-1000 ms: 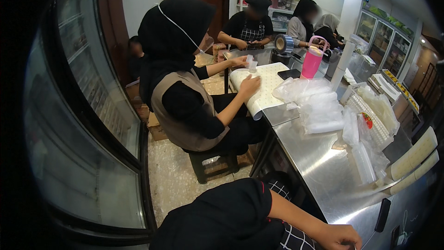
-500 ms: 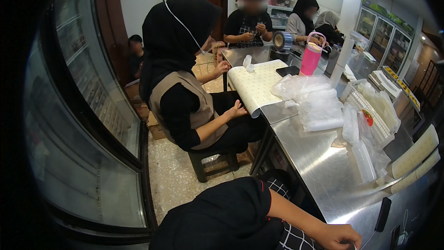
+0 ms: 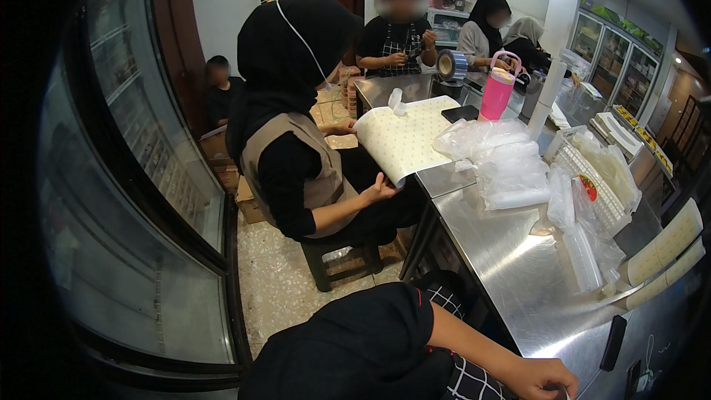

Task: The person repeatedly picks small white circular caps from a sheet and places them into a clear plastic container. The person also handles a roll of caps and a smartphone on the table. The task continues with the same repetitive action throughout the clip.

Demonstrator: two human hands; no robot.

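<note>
My left hand [image 3: 544, 379] is low at the right, over the near part of the steel table [image 3: 511, 281]. Its fingers are curled in, and the lower picture edge cuts off the fingertips; a sliver of something pale shows by them, too small to name. My bare forearm comes out of a short black sleeve. Close to this hand, on its right, lies a long black object [image 3: 613, 343]. My right hand is out of view.
A seated co-worker [image 3: 296, 155] in a brown vest holds the edge of a patterned sheet [image 3: 415, 133]. Clear plastic bags [image 3: 511, 170], a pink tumbler [image 3: 497, 94], a phone [image 3: 461, 112] and a white basket [image 3: 600, 200] stand or lie on the table. Glass doors [image 3: 148, 252] line the left.
The seated co-worker's hands have come to the patterned sheet's edge, which is now raised and curled. A person at the back has lifted one hand. My left hand has hardly moved.
</note>
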